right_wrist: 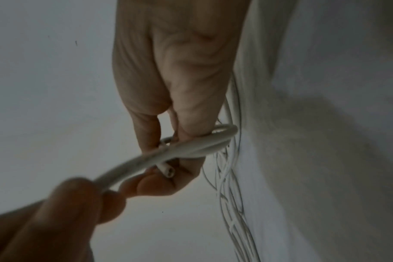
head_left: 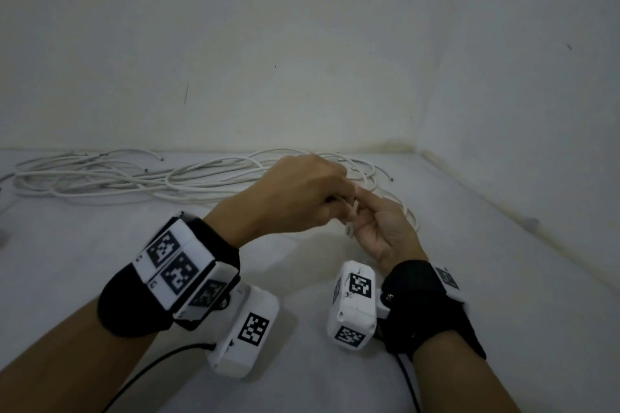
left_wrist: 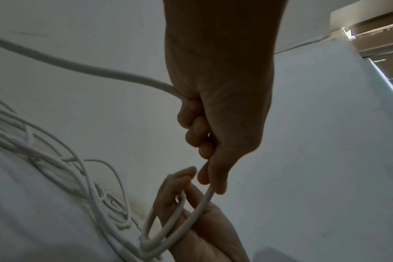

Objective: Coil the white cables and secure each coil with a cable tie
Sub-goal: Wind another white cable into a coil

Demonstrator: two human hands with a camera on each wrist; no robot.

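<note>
A white cable (head_left: 351, 215) runs between both hands above the white surface. My left hand (head_left: 330, 203) has its fingers curled round it; in the left wrist view the cable (left_wrist: 105, 72) passes through the left hand (left_wrist: 202, 152) and comes out by the thumb. My right hand (head_left: 367, 216) holds a small coil (right_wrist: 198, 145) of a few loops wound round its fingers (left_wrist: 184, 187). The cut cable end (right_wrist: 168, 171) sticks out by the right thumb. A loose pile of white cables (head_left: 134, 174) lies at the back. No cable tie is in sight.
The surface (head_left: 302, 278) meets a white wall (head_left: 302, 43) right behind the pile, and a side wall (head_left: 536, 111) closes the right. More loose strands (left_wrist: 56, 159) trail from the pile toward the right hand. Black leads (head_left: 144, 375) hang from the wrist cameras.
</note>
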